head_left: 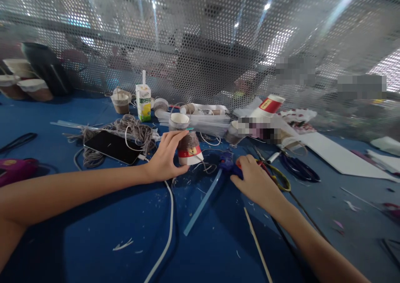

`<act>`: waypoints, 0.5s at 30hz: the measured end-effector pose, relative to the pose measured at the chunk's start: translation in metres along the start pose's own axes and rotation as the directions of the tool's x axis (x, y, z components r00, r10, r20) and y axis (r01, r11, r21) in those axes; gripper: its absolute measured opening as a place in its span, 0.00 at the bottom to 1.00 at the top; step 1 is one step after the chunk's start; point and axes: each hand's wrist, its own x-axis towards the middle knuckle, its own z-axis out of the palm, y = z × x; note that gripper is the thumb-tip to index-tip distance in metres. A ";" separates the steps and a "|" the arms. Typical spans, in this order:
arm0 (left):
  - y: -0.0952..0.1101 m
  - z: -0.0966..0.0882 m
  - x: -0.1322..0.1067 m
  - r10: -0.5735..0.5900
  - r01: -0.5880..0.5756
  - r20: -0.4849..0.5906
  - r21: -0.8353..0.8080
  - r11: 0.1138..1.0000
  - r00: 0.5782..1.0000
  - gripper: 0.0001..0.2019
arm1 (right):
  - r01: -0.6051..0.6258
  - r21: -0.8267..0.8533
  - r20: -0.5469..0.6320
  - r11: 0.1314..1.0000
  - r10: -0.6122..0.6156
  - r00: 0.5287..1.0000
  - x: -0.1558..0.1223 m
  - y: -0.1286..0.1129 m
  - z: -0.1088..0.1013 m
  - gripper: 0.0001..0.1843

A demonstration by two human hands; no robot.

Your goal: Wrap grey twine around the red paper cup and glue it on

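Observation:
My left hand grips a small paper cup, thumb low and fingers near its top. The cup stands upside down; grey-brown cord wraps its upper part, and a red and white band shows below. A loose cord tail trails off to its right. My right hand is closed around a blue hot glue gun, to the right of the cup. From the gun a translucent glue stick sticks out toward me. The fingers of my right hand partly hide the gun's handle.
Behind the cup stand a drink carton and cord-wrapped cups. A phone lies against tangled grey cord; its white cable runs toward me. Yellow-handled scissors and a wooden stick lie right. Perforated metal bounds the back.

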 end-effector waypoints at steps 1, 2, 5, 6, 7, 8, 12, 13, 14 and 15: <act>0.000 0.000 0.000 -0.009 0.009 -0.006 -0.004 1.000 1.000 0.40 | 0.014 0.038 -0.018 0.999 -0.014 1.000 0.000 0.000 -0.003 0.05; 0.000 0.000 0.000 -0.013 0.013 -0.011 -0.007 1.000 1.000 0.40 | 0.028 0.075 -0.037 0.997 -0.025 0.999 0.000 0.000 -0.006 0.04; 0.000 0.000 0.001 -0.010 0.009 -0.010 -0.020 1.000 1.000 0.39 | 0.056 0.240 -0.074 0.969 -0.039 0.996 -0.004 -0.002 -0.013 0.04; 0.000 0.000 0.001 -0.007 0.007 -0.005 -0.026 1.000 1.000 0.39 | 0.076 0.362 -0.092 0.929 -0.045 0.995 -0.006 -0.003 -0.014 0.06; -0.001 0.000 0.001 -0.004 0.004 0.004 -0.034 0.999 1.000 0.40 | 0.106 0.495 -0.117 0.862 -0.055 0.992 -0.009 -0.005 -0.015 0.09; -0.001 0.000 0.001 0.004 -0.003 0.015 -0.042 0.999 1.000 0.40 | 0.147 0.618 -0.150 0.772 -0.067 0.986 -0.012 -0.007 -0.015 0.11; -0.002 0.000 0.001 0.039 -0.036 0.041 -0.060 0.998 0.998 0.39 | 0.241 0.778 -0.183 0.580 -0.159 0.970 -0.023 -0.018 -0.013 0.12; -0.002 0.000 0.001 0.045 -0.043 0.038 -0.059 0.997 0.998 0.39 | 0.242 0.773 -0.172 0.587 -0.173 0.970 -0.026 -0.021 -0.012 0.11; -0.002 0.000 0.001 0.050 -0.048 0.032 -0.058 0.997 0.998 0.38 | 0.239 0.765 -0.164 0.598 -0.177 0.970 -0.028 -0.024 -0.012 0.11; -0.002 0.000 0.001 0.055 -0.053 0.027 -0.058 0.997 0.998 0.38 | 0.241 0.752 -0.169 0.614 -0.174 0.970 -0.030 -0.026 -0.012 0.10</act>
